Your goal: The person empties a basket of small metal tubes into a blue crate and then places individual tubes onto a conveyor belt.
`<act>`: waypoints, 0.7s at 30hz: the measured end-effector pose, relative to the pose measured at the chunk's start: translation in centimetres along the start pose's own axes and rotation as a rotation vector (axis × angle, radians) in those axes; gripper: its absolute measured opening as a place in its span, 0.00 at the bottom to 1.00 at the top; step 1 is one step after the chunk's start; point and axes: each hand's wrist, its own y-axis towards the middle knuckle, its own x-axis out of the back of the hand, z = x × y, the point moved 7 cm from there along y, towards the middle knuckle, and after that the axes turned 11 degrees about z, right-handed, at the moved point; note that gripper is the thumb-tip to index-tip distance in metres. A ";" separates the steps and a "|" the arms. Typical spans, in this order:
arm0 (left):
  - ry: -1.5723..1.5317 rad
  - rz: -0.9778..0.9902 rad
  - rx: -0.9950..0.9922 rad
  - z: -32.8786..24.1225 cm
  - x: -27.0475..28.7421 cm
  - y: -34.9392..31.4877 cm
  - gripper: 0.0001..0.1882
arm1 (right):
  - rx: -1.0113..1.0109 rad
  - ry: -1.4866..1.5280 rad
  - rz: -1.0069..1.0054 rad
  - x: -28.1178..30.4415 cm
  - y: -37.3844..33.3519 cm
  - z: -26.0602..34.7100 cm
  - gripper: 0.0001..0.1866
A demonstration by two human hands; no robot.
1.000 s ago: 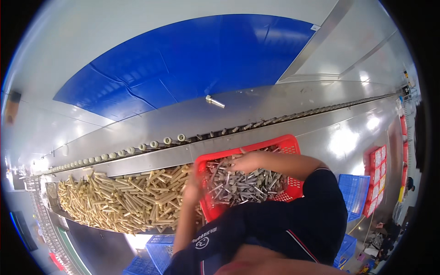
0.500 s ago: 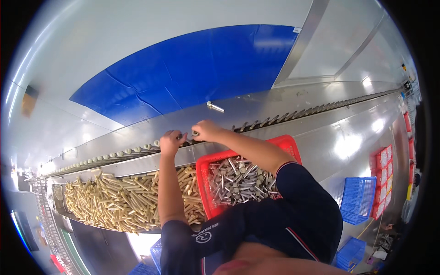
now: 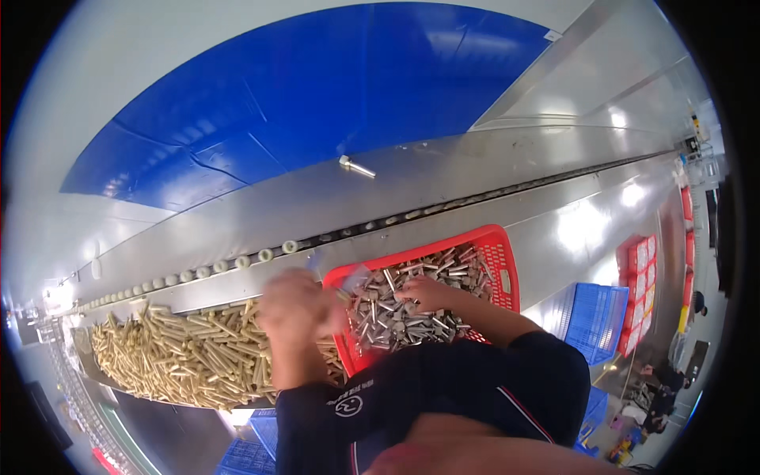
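Note:
My right hand (image 3: pixel 430 295) reaches into a red plastic basket (image 3: pixel 507 269). Its bent fingers rest among a heap of silver metal bolt-like parts (image 3: pixel 396 323); what they pinch is hidden. My left hand (image 3: pixel 294 317) is smeared by motion in front of the basket's left side, beside a pile of tan rods (image 3: pixel 186 348). A pale streak shows near its fingers, too blurred to name. Beyond both hands, a narrow track (image 3: pixel 348 233) crosses the metal bench, with a row of pale round-ended pieces (image 3: pixel 242 262) on its left stretch.
A single silver bolt-like part (image 3: pixel 358 167) lies on the bench beyond the track, near a blue sheet (image 3: pixel 317 87). Blue crates (image 3: pixel 595 323) and red crates (image 3: pixel 638 293) stand to the right. People (image 3: pixel 669 388) are at the far lower right.
Both hands have left the track and come nearer to me. My right hand has moved into the red basket, my left down toward the tan rods. The whole view has shifted slightly.

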 end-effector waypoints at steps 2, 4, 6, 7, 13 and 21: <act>-0.261 0.565 0.141 -0.2 -5.4 -1.2 0.13 | 0.037 0.182 0.027 1.0 1.1 -0.7 0.20; -0.259 0.904 0.503 1.2 -12.4 -11.1 0.17 | -0.092 0.220 0.096 5.0 1.4 -0.2 0.20; -0.106 0.990 0.381 -1.0 -14.0 -21.7 0.18 | -0.078 0.101 -0.041 10.8 0.7 2.1 0.20; 0.048 1.047 0.248 -1.7 -15.1 -23.7 0.19 | -0.028 0.078 -0.156 13.4 0.6 3.3 0.19; 0.262 0.481 0.562 4.6 -5.4 -14.0 0.22 | 0.176 -0.095 -0.619 20.8 5.1 12.5 0.22; 0.583 0.697 0.483 14.1 -5.2 -8.0 0.13 | -0.062 -0.230 -0.352 19.8 12.6 9.2 0.16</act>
